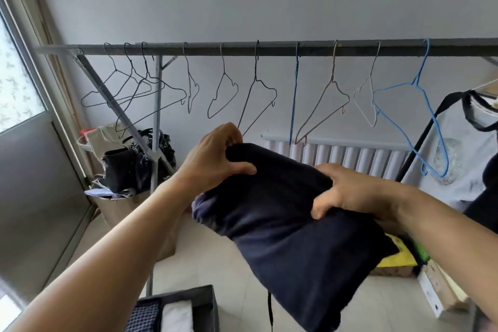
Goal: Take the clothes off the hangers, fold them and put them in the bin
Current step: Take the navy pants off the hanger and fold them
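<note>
Both hands, left hand [215, 159] and right hand [347, 191], gripping the folded dark garment [283, 224] in mid-air above the bin [207, 302]; loose lower fold liable to unravel.

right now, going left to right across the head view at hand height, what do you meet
window → black handbag → left hand → dark folded garment → right hand → light shirt still on its hanger

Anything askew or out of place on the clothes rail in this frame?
Mostly tidy, but the three dark hangers at the rail's left end hang bunched, overlapping and tilted, unlike the evenly spaced ones beside them. Nothing looks damaged or spilled.
</note>
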{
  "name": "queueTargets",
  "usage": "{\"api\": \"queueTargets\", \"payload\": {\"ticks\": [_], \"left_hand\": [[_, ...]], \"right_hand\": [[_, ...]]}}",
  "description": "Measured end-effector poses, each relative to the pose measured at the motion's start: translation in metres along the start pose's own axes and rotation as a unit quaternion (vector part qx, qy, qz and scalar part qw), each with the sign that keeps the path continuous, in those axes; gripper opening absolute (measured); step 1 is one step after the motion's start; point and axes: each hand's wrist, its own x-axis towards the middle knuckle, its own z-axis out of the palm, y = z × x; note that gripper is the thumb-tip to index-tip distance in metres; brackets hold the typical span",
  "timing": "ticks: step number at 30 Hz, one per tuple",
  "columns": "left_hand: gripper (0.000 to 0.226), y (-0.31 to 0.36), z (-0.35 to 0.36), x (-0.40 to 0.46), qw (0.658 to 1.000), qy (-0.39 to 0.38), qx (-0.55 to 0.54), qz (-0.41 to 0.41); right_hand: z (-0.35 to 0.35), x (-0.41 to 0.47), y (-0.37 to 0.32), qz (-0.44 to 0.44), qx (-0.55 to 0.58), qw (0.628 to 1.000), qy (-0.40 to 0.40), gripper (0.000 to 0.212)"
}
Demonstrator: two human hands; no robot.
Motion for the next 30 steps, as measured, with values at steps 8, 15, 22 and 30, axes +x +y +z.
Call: {"api": "queueTargets", "payload": {"ticks": [8, 15, 22, 30], "left_hand": [[0.091, -0.058, 0.051, -0.096, 0.951, 0.036, -0.221, -0.212], [0.100, -0.155, 0.030, -0.106, 0.815, 0.039, -0.295, -0.498], [0.037, -0.174, -0.001, -0.155, 0.655, 0.048, -0.587, -0.473], [0.104, -0.272, -0.072, -0.154, 0.625, -0.001, -0.669, -0.402]], "right_hand": [[0.041, 0.040, 0.016, -0.008, 0.180, 0.983, -0.042, 0.074], [0.086, 0.073, -0.006, -0.048, 0.233, 0.969, -0.068, 0.061], [0.176, 0.135, -0.037, -0.013, 0.414, 0.909, -0.040, 0.049], [0.264, 0.194, -0.060, -0.009, 0.397, 0.918, -0.002, 0.040]]}}
